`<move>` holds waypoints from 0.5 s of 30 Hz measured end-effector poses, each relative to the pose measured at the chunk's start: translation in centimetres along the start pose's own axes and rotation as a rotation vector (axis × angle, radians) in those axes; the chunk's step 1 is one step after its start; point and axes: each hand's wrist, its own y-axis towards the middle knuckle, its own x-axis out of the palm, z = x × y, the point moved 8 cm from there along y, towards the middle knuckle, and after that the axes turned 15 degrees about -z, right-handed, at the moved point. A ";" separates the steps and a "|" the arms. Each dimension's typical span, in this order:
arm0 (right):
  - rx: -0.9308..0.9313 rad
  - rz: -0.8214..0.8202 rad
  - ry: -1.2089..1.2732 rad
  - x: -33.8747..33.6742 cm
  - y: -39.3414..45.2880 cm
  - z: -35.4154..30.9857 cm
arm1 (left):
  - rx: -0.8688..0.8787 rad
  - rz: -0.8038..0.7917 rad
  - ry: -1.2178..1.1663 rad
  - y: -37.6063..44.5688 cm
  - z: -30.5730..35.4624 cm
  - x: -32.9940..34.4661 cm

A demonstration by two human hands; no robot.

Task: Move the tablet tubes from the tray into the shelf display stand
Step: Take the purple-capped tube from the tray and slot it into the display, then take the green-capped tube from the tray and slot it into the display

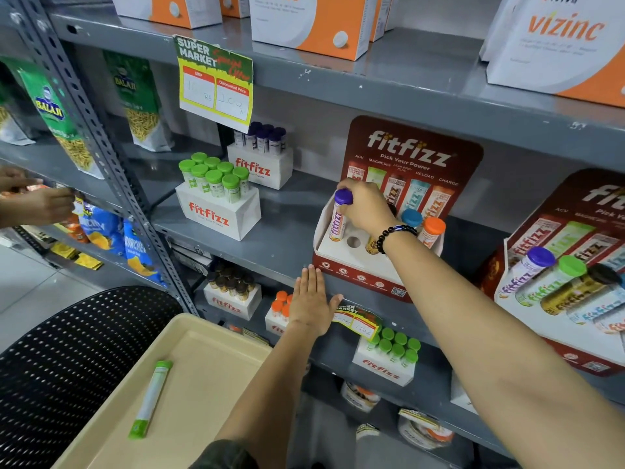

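Note:
A red and white display stand (358,265) sits on the grey middle shelf. My right hand (367,208) grips a purple-capped tablet tube (339,214), which stands upright in the stand's leftmost hole. An empty hole (353,242) lies beside it. A black-capped tube (372,244), a blue-capped tube (411,218) and an orange-capped tube (432,231) stand further right. My left hand (311,301) is flat and open against the shelf edge below the stand. A green tube (150,399) lies on the beige tray (216,353) at the lower left.
White boxes of green-capped tubes (216,194) and dark-capped tubes (263,154) stand left on the same shelf. A second filled display stand (558,292) stands at the right. A black perforated chair (67,360) holds the tray. Another person's hands (30,201) work at the far left.

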 end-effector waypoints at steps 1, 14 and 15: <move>0.007 -0.008 0.007 0.1 -0.1 0.0 | 0.012 -0.002 -0.008 0.0 -0.1 0.0; -0.346 -0.013 -0.067 10.7 -2.7 -11.8 | -0.144 0.149 -0.193 -8.2 -11.0 5.1; -0.366 -0.058 -0.064 12.7 -2.7 -12.6 | -0.173 0.118 -0.225 -9.1 -12.4 6.4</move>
